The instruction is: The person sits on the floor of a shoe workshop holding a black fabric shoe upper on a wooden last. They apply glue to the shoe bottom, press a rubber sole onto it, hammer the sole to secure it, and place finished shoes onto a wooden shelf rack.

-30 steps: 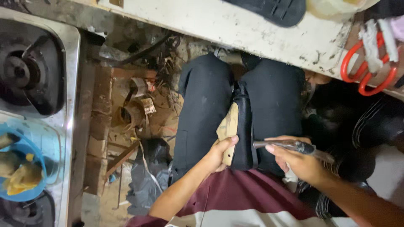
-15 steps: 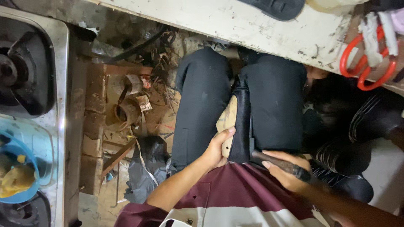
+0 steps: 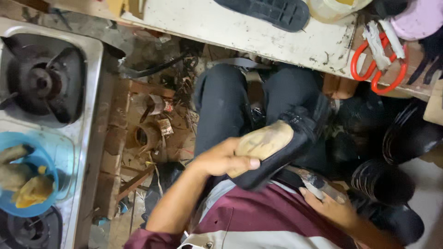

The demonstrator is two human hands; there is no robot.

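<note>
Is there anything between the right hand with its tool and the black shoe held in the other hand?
Nothing visible. The left hand grips the black shoe over the lap, sole up; the right hand holds the tool just beneath it.

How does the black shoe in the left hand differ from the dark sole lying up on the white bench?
The black shoe is a whole shoe with upper, its tan, worn bottom turned up; the dark sole is a flat loose piece showing ridged tread. The shoe is gripped by the left hand over the lap; the sole lies untouched on the white bench. Both are dark footwear parts.
</note>
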